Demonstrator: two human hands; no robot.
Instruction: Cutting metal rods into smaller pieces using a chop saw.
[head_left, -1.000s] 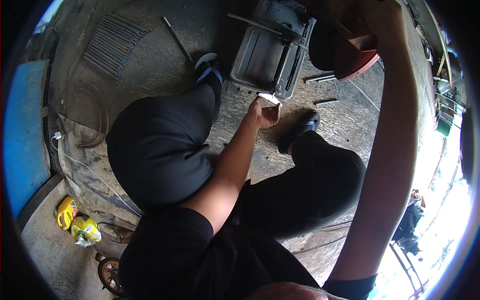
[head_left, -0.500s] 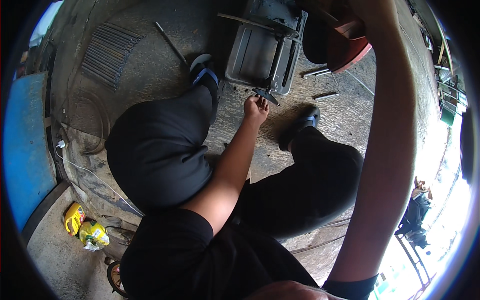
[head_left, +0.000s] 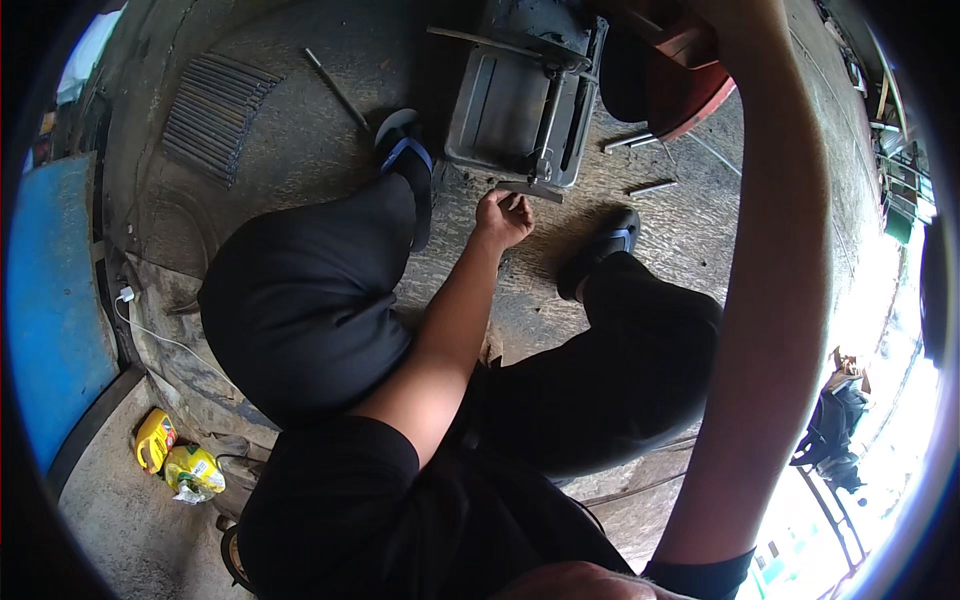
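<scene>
A chop saw stands on the floor in front of me, with a grey metal base (head_left: 468,135) and a red blade guard (head_left: 700,100). A screw rod (head_left: 551,120) runs along the base to a short flat crank handle (head_left: 535,190) at its near end. My left hand (head_left: 506,220) is closed at the left end of this handle, fingers curled. My right arm reaches up past the guard to the saw's upper part. Only part of my right hand (head_left: 738,14) shows at the top edge, and its fingers are hidden.
Several dark metal rods (head_left: 217,115) lie side by side at the far left. A single rod (head_left: 335,88) lies near my left sandal (head_left: 407,150). Short cut pieces (head_left: 652,187) lie right of the saw. Yellow containers (head_left: 155,440) stand at lower left, beside a blue panel (head_left: 55,310).
The crank handle has turned from a steep slant to nearly level. My left hand has shifted slightly left with it. My right arm stays raised at the saw.
</scene>
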